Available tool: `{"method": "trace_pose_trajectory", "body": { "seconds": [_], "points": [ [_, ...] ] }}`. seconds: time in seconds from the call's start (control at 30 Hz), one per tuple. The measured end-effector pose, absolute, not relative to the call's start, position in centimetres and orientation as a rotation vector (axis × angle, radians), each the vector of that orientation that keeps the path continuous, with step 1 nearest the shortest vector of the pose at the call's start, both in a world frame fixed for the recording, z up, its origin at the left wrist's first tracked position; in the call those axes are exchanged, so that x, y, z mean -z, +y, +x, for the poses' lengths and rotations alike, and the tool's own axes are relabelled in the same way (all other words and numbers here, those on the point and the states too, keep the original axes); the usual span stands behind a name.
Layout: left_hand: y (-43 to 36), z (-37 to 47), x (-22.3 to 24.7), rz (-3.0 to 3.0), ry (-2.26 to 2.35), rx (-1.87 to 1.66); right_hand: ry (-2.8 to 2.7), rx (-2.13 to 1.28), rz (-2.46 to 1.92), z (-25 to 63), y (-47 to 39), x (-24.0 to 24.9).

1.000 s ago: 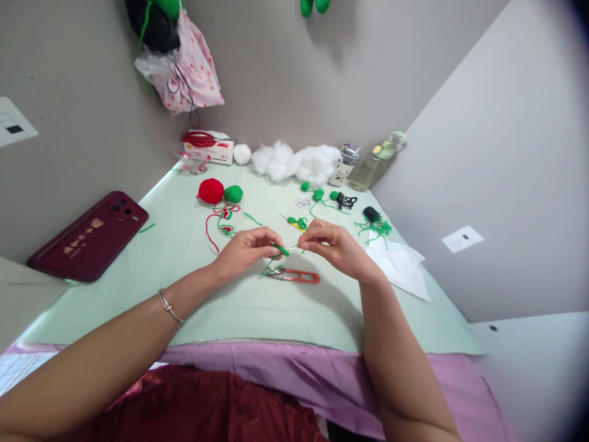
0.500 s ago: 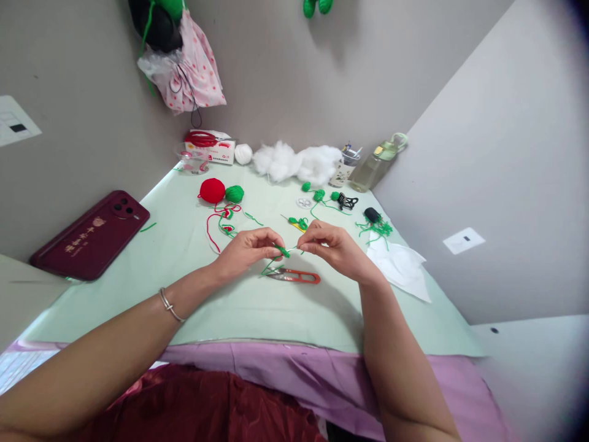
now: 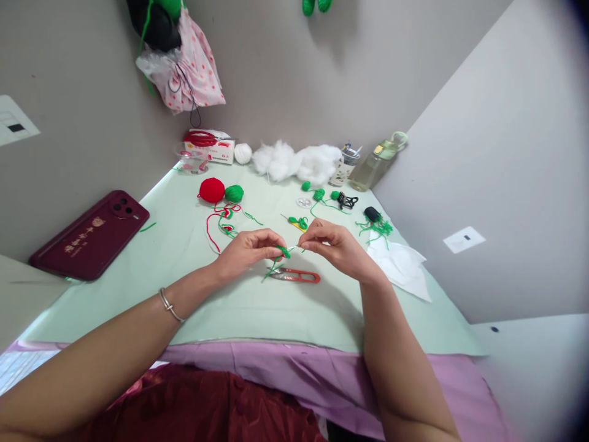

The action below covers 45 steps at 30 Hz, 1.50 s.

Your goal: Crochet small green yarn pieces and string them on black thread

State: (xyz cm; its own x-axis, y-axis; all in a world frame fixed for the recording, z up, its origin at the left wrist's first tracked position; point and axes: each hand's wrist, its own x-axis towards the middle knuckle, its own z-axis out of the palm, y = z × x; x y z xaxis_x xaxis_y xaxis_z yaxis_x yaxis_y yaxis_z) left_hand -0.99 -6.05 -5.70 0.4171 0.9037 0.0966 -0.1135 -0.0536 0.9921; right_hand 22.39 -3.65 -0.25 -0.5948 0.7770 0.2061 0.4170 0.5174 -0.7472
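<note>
My left hand point(image 3: 253, 250) pinches a small green crocheted piece point(image 3: 284, 252) between thumb and fingertips, and a green yarn tail hangs below it. My right hand point(image 3: 329, 242) is closed, thumb against fingers, on a thin silvery needle point(image 3: 294, 247) whose far end meets the green piece; whether it has a hook is too small to tell. A short bit of green yarn shows by the right fingertips. Just under both hands, orange-handled thread snips point(image 3: 297, 276) lie on the pale green tabletop point(image 3: 276, 313).
A red yarn ball point(image 3: 212, 190) and a green yarn ball point(image 3: 234, 194) lie left of centre. White stuffing point(image 3: 276, 161), a pen cup point(image 3: 344, 169) and a bottle point(image 3: 376, 164) line the back. A dark red phone point(image 3: 92, 234) lies left; white sheets point(image 3: 399, 267) lie right.
The green piece has tilted slightly in my left fingers, and its yarn tail hangs a little differently. My right hand has shifted only slightly. The other things are where they were.
</note>
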Motion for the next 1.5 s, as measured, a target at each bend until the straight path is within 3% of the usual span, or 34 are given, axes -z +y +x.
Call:
{"method": "trace_pose_trajectory", "body": {
  "seconds": [1.5],
  "points": [
    [-6.24, -0.75, 5.5, 1.37, 0.774, -0.958, -2.328, -0.871, -0.951, 22.11, -3.74, 0.36]
  ]
}}
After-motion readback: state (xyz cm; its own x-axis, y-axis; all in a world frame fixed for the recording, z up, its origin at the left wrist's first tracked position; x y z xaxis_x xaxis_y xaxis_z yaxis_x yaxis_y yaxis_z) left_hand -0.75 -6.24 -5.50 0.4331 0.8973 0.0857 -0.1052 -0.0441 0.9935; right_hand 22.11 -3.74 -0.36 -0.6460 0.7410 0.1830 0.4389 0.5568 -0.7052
